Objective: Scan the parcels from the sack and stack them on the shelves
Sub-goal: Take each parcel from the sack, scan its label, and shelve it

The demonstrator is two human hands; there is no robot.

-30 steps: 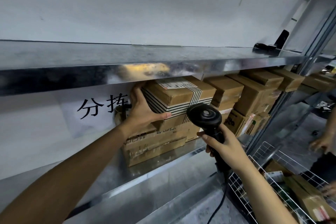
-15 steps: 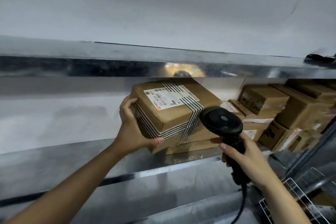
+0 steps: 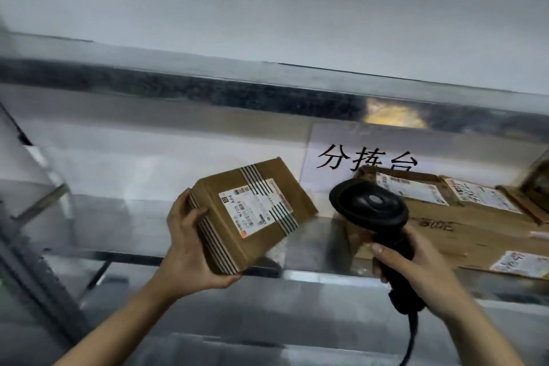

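My left hand (image 3: 190, 244) grips a brown cardboard parcel (image 3: 252, 217) by its near left end, tilted, white label up, bound with striped tape. It hovers over the bare left part of the metal shelf (image 3: 124, 217), apart from the stack. My right hand (image 3: 416, 264) holds a black barcode scanner (image 3: 371, 211) by its handle, its round head to the right of the parcel. Its cable hangs down.
Flat cardboard parcels (image 3: 451, 217) with white labels are stacked on the shelf at the right. A white paper sign (image 3: 365, 157) with black characters hangs on the wall behind. Another metal shelf (image 3: 267, 92) runs overhead. A slanted metal post (image 3: 26, 246) stands at the left.
My left hand has pulled the striped parcel off the top of the stack and carried it left and down over the bare shelf. The view swung left; the scanner stays beside the parcel.
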